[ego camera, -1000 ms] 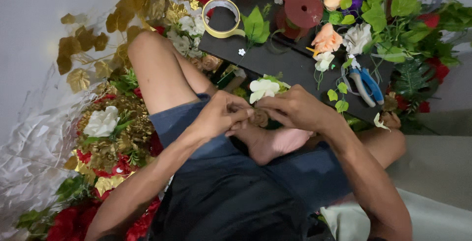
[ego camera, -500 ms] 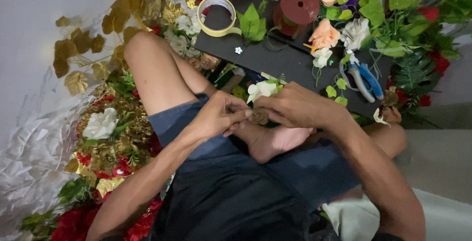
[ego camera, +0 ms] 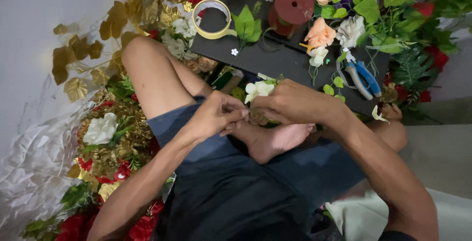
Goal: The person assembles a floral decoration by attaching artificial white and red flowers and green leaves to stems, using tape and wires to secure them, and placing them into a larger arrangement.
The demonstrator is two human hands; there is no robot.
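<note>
Barely shifted, both hands [ego camera: 255, 110] pinch a white flower [ego camera: 258, 90] before the black board [ego camera: 275, 59].

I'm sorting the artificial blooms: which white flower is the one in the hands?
The small white flower atop the right hand, not the larger white one lying among gold leaves.

One head-worn camera looks steeply down, close over the person's lap, with the dark desk [ego camera: 275, 64] across the frame's upper middle.

Tape roll [ego camera: 212, 18], red spool [ego camera: 293, 5], blue pliers [ego camera: 363, 76].
</note>
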